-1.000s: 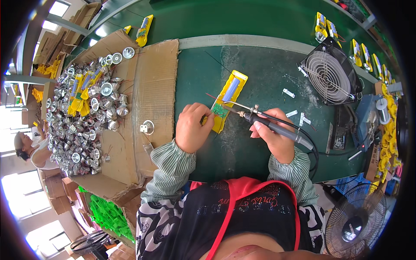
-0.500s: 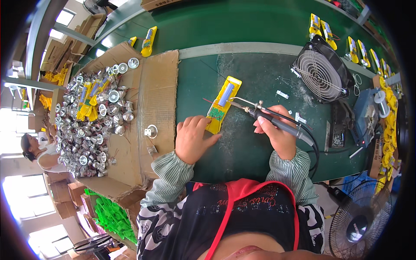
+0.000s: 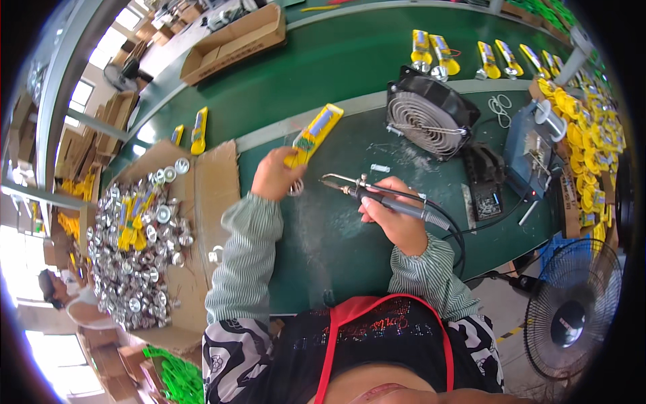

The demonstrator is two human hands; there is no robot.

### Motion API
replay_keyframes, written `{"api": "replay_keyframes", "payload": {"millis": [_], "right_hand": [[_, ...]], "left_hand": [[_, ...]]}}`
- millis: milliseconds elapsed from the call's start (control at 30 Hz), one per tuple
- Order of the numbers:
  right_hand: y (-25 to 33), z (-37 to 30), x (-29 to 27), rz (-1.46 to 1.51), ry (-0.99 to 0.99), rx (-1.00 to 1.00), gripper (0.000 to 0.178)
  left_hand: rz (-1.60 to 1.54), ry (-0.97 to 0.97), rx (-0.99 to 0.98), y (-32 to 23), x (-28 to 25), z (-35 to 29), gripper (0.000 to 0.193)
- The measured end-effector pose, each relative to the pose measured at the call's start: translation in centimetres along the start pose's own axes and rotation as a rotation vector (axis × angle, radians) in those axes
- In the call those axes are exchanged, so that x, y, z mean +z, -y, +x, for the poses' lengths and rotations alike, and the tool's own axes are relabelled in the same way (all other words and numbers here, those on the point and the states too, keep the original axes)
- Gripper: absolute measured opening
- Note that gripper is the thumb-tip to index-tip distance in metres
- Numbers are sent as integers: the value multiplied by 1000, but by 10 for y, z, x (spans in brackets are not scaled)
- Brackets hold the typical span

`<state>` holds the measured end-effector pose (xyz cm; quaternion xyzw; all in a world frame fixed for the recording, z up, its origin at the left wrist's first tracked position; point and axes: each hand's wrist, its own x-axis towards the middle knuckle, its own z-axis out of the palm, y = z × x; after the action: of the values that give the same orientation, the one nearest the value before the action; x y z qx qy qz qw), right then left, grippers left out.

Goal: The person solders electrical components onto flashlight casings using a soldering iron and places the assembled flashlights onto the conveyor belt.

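My left hand (image 3: 272, 175) is closed on the near end of a yellow plastic casing (image 3: 329, 116), tilted with its far end to the right. The casing carries a bluish battery cell and a green circuit board. Just under my left fingers is a small pale round piece (image 3: 296, 187), partly hidden; I cannot tell whether it is attached. In my right hand (image 3: 398, 225) is a soldering iron (image 3: 393, 204), fingers wrapped round its grey handle. A thin metal solder-feed tube runs along the iron, whose tip points left over the dark green mat, apart from the casing.
A cardboard box (image 3: 225, 161) full of silver reflector cups stands on the left. A black square fan (image 3: 427, 118) sits beyond my right hand, with a blue-grey soldering unit (image 3: 528, 151) farther right. More yellow casings (image 3: 422, 48) line the green belt (image 3: 343, 54) at the back.
My left hand has moved forward and left, taking the casing off the middle of the mat toward its far edge. The iron's tip has come away from the casing. The whole view has shifted.
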<state>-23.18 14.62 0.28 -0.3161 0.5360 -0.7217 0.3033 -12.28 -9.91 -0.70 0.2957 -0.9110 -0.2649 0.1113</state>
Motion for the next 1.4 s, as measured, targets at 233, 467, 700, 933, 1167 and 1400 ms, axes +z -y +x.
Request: {"api": "replay_keyframes", "payload": {"millis": [233,467,700,933,1167,1400], "right_hand": [[-1,4,-8,-21,-81,66,15],[-12,9,-14,-138,-136,22,15],[-11,11,-9,-73,-84,190,15],[-12,11,-6,-35,-86,188,15],[-10,9,-6,-9,-84,186,15],[-4,9,-4,-56,-56,206,14]], "left_hand": [[-843,100,-17,-32,37,151,46],[-219,180,220,-58,21,139,38],[-346,198,469,-115,28,99,33],[-257,111,430,-127,27,98,25],[-169,59,449,-132,25,97,22],[-168,20,477,-128,24,90,20]]}}
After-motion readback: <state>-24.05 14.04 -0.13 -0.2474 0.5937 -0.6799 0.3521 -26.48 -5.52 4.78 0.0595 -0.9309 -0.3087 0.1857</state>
